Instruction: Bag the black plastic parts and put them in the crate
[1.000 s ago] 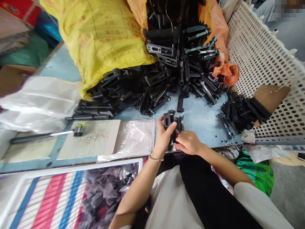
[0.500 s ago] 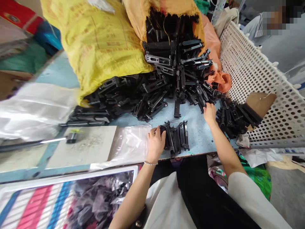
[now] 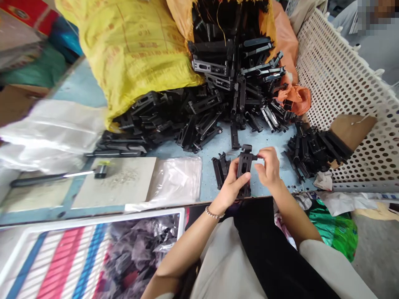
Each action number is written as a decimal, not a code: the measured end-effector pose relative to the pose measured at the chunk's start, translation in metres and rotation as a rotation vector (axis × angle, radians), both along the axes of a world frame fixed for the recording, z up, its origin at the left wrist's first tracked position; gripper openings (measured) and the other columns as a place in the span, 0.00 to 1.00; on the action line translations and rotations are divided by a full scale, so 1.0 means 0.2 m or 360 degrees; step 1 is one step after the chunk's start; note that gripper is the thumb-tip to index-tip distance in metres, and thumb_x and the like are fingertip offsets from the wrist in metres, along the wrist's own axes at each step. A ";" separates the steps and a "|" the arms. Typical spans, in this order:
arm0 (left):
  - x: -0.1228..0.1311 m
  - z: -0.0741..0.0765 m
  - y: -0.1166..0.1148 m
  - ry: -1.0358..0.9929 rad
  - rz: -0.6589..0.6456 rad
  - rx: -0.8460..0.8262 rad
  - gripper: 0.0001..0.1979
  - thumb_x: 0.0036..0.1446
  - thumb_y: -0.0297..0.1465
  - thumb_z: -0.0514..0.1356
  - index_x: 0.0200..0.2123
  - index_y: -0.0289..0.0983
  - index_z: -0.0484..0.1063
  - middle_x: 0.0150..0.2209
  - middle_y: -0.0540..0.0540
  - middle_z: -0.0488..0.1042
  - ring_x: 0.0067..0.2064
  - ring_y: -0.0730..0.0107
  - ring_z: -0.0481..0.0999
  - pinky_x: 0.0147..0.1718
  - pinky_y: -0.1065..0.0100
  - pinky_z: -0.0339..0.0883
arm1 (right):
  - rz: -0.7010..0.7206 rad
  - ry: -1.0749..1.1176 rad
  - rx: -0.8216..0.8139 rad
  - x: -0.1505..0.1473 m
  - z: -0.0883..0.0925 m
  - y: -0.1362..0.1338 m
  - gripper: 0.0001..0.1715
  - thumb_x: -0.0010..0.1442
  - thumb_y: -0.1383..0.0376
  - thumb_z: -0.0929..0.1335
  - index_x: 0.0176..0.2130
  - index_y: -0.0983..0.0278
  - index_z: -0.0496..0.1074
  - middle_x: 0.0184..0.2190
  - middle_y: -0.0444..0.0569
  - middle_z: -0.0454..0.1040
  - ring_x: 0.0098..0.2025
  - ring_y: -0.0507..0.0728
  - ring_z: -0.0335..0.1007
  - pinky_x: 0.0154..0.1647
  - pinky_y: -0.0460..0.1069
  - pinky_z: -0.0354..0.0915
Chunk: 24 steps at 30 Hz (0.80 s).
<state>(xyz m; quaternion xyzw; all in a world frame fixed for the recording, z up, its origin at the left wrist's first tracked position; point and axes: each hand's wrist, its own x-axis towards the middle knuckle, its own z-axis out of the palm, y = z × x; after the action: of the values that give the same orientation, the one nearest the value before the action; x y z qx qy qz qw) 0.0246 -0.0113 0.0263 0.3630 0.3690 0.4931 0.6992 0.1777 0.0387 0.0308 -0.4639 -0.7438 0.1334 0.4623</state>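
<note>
My left hand grips a black slotted plastic bracket upright near the table's front edge, thumb across its face. The fingertips of my right hand are closed on a small dark piece sticking out from the bracket's right side; its exact form is too small to tell. Left of the held bracket, a few similar brackets stand close together in a row, partly behind my left hand. Farther back spreads a large heap of such brackets.
An orange sack spills brackets beside a yellow sack. To the right are more brackets and a white perforated basket. Clear plastic bags, a board and a screwdriver-like tool lie left. A bin stands below.
My right hand has come from the heap's right edge to the middle, beside my left. My left hand has moved right, from the row's left end, and now holds up a bracket.
</note>
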 end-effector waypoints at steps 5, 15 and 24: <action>-0.04 0.01 -0.02 0.0032 0.0137 -0.0157 0.27 0.56 0.47 0.64 0.51 0.41 0.61 0.26 0.55 0.68 0.24 0.74 0.67 0.24 0.70 0.63 | 0.0165 -0.0092 -0.0166 -0.10 0.04 0.10 0.28 0.71 0.46 0.53 0.28 0.58 0.61 0.24 0.46 0.63 0.29 0.57 0.60 0.35 0.54 0.59; -0.19 -0.05 0.04 0.0197 0.0596 -0.0182 0.19 0.58 0.49 0.62 0.39 0.40 0.64 0.34 0.50 0.71 0.32 0.73 0.72 0.33 0.69 0.69 | 0.0477 -0.0613 -0.0017 -0.24 -0.21 -0.24 0.23 0.71 0.51 0.60 0.29 0.61 0.67 0.28 0.49 0.68 0.31 0.57 0.62 0.35 0.52 0.57; -0.40 -0.45 0.03 0.1026 0.0848 -0.0115 0.24 0.61 0.43 0.58 0.57 0.39 0.63 0.48 0.41 0.73 0.52 0.57 0.75 0.54 0.55 0.69 | -0.0211 -0.0649 -0.0600 -0.29 -0.14 0.45 0.24 0.67 0.51 0.65 0.52 0.65 0.69 0.47 0.59 0.73 0.50 0.66 0.69 0.51 0.57 0.64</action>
<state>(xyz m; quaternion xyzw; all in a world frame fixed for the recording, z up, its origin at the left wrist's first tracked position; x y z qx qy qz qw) -0.0559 -0.0048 -0.0633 0.3656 0.6670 0.5048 0.4083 0.1194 0.1279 0.0029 -0.6065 -0.7516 0.1428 0.2166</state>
